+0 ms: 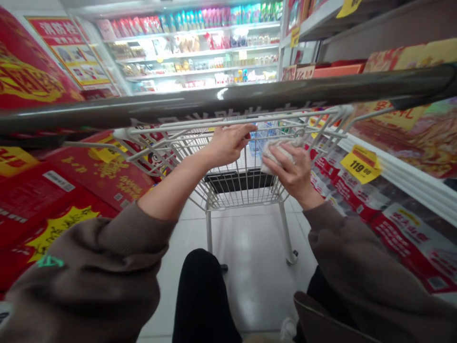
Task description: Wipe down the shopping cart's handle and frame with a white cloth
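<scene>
A grey wire shopping cart [210, 199] stands close in front of me, its dark handlebar [200, 101] running across the upper view. My left hand [228, 145] is at the near end of the basket, just below the top rail. Its fingers are curled around the wires, the index finger reaching to the right. In my right hand [291, 169] is a crumpled pale cloth [269, 155]. I hold it against the right part of the basket's near end, and my fingers cover much of it.
Red boxes [85, 166] with yellow price signs stand close at left. Along the right run shelves with red-and-white packages [403, 238] and a yellow price tag [360, 164]. A lit display case [200, 43] is behind the cart. My black-clad knee [202, 290] is below, over the tiled floor [250, 267].
</scene>
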`<action>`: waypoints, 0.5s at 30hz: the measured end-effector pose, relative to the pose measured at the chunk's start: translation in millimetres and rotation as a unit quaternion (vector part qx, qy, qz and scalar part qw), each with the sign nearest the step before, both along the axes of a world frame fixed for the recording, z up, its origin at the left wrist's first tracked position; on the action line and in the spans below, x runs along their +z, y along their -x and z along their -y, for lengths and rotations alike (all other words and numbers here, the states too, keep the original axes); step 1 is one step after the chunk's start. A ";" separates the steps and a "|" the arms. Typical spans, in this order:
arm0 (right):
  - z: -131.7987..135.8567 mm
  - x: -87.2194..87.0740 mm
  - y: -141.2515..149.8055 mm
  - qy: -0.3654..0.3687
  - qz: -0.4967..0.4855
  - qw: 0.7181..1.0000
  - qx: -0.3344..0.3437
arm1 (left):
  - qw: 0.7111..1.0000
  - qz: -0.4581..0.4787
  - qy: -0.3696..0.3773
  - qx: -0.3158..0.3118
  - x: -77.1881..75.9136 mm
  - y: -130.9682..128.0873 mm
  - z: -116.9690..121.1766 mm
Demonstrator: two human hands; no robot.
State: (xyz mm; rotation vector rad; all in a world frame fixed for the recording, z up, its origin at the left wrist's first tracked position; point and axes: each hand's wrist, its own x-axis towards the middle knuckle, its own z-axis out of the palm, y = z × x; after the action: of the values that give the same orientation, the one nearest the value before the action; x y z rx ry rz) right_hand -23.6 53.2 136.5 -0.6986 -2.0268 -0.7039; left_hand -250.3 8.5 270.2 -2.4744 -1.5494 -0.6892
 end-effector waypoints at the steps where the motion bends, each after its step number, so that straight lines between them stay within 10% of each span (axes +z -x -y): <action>1: -1.1 12.0 4.0 0.000 -0.005 1.000 -0.006 | 1.000 -0.013 -0.004 -0.006 -1.1 3.6 3.4; 4: -9.2 20.4 15.1 -0.004 -0.003 1.000 -0.021 | 0.999 -0.029 -0.014 0.006 -3.4 22.3 15.0; 11: -15.6 -45.5 18.3 -0.054 0.050 0.997 -0.003 | 0.998 -0.060 0.032 0.007 8.7 63.0 23.4; 15: -3.9 -20.3 31.0 -0.046 0.040 0.998 -0.003 | 0.996 -0.089 0.029 -0.003 9.7 62.8 21.6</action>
State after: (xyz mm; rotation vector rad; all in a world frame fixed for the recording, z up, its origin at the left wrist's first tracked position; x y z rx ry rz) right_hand -54.7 57.1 116.1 -0.6334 -2.0505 -0.8345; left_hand -313.1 -13.1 279.9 -2.5038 -1.5159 -0.4161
